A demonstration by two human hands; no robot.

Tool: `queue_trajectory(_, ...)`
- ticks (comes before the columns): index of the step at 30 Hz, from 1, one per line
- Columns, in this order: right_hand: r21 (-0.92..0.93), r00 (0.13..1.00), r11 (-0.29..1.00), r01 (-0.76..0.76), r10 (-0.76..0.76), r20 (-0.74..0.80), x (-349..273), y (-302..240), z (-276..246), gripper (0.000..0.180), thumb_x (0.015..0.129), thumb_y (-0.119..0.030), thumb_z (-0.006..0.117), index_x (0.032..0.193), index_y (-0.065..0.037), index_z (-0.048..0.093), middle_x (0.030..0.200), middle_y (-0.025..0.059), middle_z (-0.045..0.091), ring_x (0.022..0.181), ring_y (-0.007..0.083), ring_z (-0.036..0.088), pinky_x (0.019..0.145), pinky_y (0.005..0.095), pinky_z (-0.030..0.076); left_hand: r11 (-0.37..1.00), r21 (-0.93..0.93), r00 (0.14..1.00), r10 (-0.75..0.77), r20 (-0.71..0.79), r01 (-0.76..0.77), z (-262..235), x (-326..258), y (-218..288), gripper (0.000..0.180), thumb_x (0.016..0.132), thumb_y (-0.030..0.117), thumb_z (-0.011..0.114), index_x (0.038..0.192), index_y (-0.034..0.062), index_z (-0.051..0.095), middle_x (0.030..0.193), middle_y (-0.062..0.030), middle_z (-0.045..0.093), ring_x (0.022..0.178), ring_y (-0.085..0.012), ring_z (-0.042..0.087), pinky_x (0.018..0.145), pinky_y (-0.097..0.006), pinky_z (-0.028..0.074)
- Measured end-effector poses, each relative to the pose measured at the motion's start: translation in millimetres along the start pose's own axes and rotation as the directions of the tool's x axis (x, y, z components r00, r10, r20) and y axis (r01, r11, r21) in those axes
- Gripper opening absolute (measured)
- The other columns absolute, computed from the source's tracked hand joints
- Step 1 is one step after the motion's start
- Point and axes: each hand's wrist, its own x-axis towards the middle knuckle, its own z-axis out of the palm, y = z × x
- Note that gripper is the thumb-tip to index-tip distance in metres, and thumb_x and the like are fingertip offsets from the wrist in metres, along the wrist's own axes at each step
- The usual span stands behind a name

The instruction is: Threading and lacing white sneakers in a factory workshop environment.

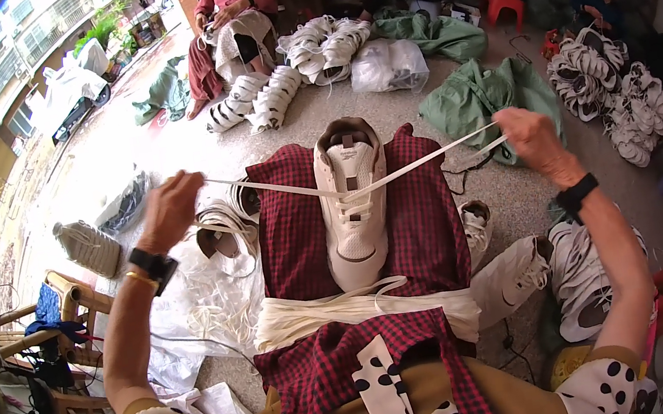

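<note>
In the head view, a cream shoe (361, 241) is resting sole-down, as far as its angle suggests, on a red-and-black checked apron (293, 238) at the middle of the person's lap, its toe pointing toward the body, probably so that the eyelets are facing up within reach of both sides. The left hand (176, 198) is gripping one length of a white lace (421, 161) in curled fingers, and the right hand (529, 141) is grasping the other; both are standing wide and raised, seemingly to keep the two lengths taut and even. A bundle of pale laces (322, 315) is lying across the apron just below the toe, likely for easy picking. The fingers are concealing how the lace is being pinched, and a loose strand near the right hand is proving hard to trace. The apron is covering whatever is supporting the shoe, and the sole is staying out of sight. Paired shoes (583, 281) at the right are partly disappearing behind the right forearm (617, 250), while glare is washing out the floor (99, 169) at the left.
</note>
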Motion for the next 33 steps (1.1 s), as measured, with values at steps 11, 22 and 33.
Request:
queue_trajectory(11, -0.411, 0.933, 0.844, -0.344, 0.356, -0.051, -59.6, 85.8, -149.7, 0.015, 0.097, -0.007, 0.048, 0.107, -0.003, 0.058, 0.092, 0.0197, 0.063, 0.088, 0.0418, 0.063, 0.071, 0.0463, 0.050, 0.788, 0.437, 0.878, -0.264, -0.398, 0.435, -167.4, -98.9, -107.9, 0.016, 0.098, 0.008, 0.057, 0.111, 0.0056, 0.066, 0.107, -0.0141, 0.069, 0.097, -0.0331, 0.069, 0.082, -0.038, 0.055)
queue_trajectory(22, 0.357, 0.557, 0.752, -0.554, 0.653, -0.512, -72.7, -23.6, -41.8, 0.025, 0.099, -0.013, 0.056, 0.119, -0.004, 0.068, 0.110, 0.0058, 0.069, 0.092, 0.0156, 0.065, 0.077, 0.0293, 0.053, 0.797, 0.009, 0.585, -0.435, -0.685, 0.604, -48.6, -81.1, -32.5, 0.024, 0.098, 0.016, 0.060, 0.118, 0.0076, 0.072, 0.097, -0.0075, 0.070, 0.084, -0.0159, 0.065, 0.076, -0.030, 0.052)
queue_trajectory(33, 0.844, 0.841, 0.278, -0.458, 0.442, 0.311, 52.9, -170.3, 68.8, 0.010, 0.087, -0.007, 0.072, 0.086, -0.001, 0.064, 0.074, -0.0008, 0.063, 0.067, 0.0059, 0.057, 0.062, 0.0244, 0.048, 0.201, -0.915, 0.888, -0.383, 0.255, 0.350, 90.8, 47.6, 107.9, 0.022, 0.098, 0.010, 0.059, 0.112, -0.0002, 0.072, 0.087, 0.0019, 0.065, 0.075, -0.0042, 0.056, 0.067, -0.020, 0.047)
